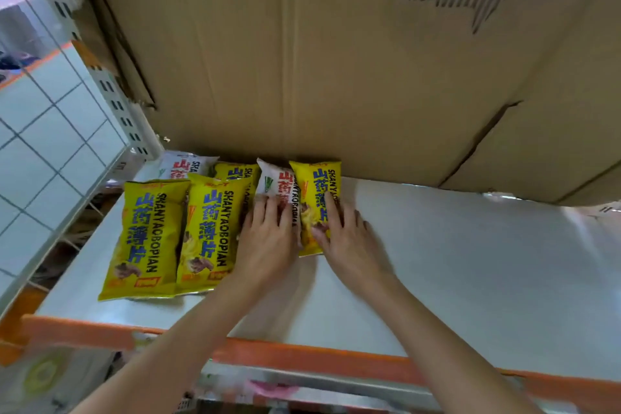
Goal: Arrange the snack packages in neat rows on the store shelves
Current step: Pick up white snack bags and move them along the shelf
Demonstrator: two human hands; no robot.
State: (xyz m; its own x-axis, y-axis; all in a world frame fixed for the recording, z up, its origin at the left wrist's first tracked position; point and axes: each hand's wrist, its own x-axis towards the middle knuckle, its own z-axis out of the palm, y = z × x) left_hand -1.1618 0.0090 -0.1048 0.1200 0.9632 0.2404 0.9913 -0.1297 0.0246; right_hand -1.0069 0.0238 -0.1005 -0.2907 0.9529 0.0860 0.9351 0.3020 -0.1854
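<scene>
At twelve o'clock of both hands, near the back of the white shelf, lay the two packets being squared up: a white snack packet and, touching its three o'clock edge, a yellow snack packet. Best nudged together toward nine o'clock, by this reading, until flush against the front yellow pair, with bottom edges brought level and no overlap left between neighbours; light, flat pressure advisable, since puffed bags probably slide and tip easily. Rested flat on the white packet: left hand, fingers nearly straight and spread a little, pressing rather than gripping. Pressed against the yellow packet's three o'clock side: right hand, fingers extended along the bag's edge, thumb laid on its face, no real curl around it. Hands close together, a packet's breadth between them. At eleven o'clock, tucked behind the front pair, two more bags, white and yellow. Beyond, at twelve, a cardboard carton walling off the back; at six, the orange shelf lip.
</scene>
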